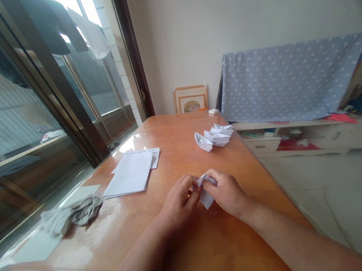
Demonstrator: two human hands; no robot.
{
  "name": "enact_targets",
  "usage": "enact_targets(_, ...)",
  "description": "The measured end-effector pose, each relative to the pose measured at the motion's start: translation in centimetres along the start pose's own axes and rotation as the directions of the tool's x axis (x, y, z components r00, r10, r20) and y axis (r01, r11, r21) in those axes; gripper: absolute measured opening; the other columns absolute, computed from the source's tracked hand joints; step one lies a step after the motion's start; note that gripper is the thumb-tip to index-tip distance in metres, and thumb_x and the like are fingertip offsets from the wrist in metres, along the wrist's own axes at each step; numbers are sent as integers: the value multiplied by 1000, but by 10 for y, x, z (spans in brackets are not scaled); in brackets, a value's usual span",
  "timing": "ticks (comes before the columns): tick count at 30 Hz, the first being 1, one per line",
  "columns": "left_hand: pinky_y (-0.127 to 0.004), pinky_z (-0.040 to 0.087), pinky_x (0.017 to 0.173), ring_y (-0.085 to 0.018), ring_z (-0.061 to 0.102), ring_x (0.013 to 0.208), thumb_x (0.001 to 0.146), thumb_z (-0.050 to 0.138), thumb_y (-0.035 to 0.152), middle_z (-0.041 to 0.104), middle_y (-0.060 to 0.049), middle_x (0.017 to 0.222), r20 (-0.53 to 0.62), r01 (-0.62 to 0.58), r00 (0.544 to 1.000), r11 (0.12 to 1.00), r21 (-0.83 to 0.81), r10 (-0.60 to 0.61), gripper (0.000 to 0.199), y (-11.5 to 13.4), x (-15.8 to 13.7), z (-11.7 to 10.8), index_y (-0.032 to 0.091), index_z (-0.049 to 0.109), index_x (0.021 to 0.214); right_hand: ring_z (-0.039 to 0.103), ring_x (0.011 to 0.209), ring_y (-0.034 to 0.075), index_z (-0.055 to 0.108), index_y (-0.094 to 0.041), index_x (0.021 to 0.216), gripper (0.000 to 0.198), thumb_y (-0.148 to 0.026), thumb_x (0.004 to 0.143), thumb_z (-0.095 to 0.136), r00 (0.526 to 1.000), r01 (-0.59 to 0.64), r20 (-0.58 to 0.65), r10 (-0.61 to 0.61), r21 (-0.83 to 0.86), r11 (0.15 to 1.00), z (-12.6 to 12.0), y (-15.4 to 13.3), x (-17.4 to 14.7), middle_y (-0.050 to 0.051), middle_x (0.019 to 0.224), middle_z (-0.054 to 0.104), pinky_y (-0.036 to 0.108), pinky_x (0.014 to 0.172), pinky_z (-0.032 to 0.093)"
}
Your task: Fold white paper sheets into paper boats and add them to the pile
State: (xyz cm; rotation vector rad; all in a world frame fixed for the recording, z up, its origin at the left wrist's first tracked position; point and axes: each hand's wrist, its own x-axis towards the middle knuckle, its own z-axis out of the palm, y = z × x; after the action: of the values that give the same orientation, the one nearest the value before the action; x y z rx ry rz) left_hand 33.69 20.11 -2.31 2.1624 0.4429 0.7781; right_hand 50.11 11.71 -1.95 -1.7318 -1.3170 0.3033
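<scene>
A small piece of folded white paper (207, 198) is held between my two hands above the near part of the wooden table (183, 161). My left hand (181, 199) pinches its left edge between thumb and fingers. On the other side, my right hand (225, 190) grips the upper right part, thumb pressed on the front face. The paper's lower end points down to a tip. Beyond my hands, toward the right edge, sit several folded white paper boats (214, 137), nested in a cluster.
To the left lies a stack of white paper sheets (129, 173). Nearer the window, a crumpled grey cloth (73, 215) rests partly on a pale sheet (39, 245). A small white box (213, 112) stands at the far edge. Right of the table is a low white cabinet (329, 135).
</scene>
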Motion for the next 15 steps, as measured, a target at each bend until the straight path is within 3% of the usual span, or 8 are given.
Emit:
enact_targets(4,-28,43,72,-16,57,83,96,54,28,64,-3,94,15,67,998,996,-55,-67,9,8,-1,-2,21,59,98,60,74,18,65,-23,79,8,-30,83,62,1000,15,-1,-15,-15,1000,-1,0,1,0,79,66,27,64,42)
enact_targets(7,-28,44,70,-15,56,79,96,54,31,62,-2,90,7,144,989,974,-177,-145,12,16,2,-5,20,58,96,60,75,18,65,-23,79,10,-32,83,64,1000,28,12,-28,23,999,-2,-3,0,0,78,65,27,65,43)
enact_targets(11,-27,44,70,-15,54,77,92,59,26,58,-1,85,-37,161,983,937,-311,-181,8,17,6,-8,18,57,92,61,76,18,66,-23,84,11,-34,85,64,998,38,50,-43,96,995,-4,-6,-2,-1,81,66,28,67,44)
enact_targets(15,-29,47,75,-17,58,83,93,60,28,62,-4,92,-11,179,979,890,-420,-202,14,12,6,-8,17,60,102,62,78,17,66,-24,90,10,-30,89,58,996,49,71,-61,167,985,-8,-5,-2,-1,84,67,28,69,45)
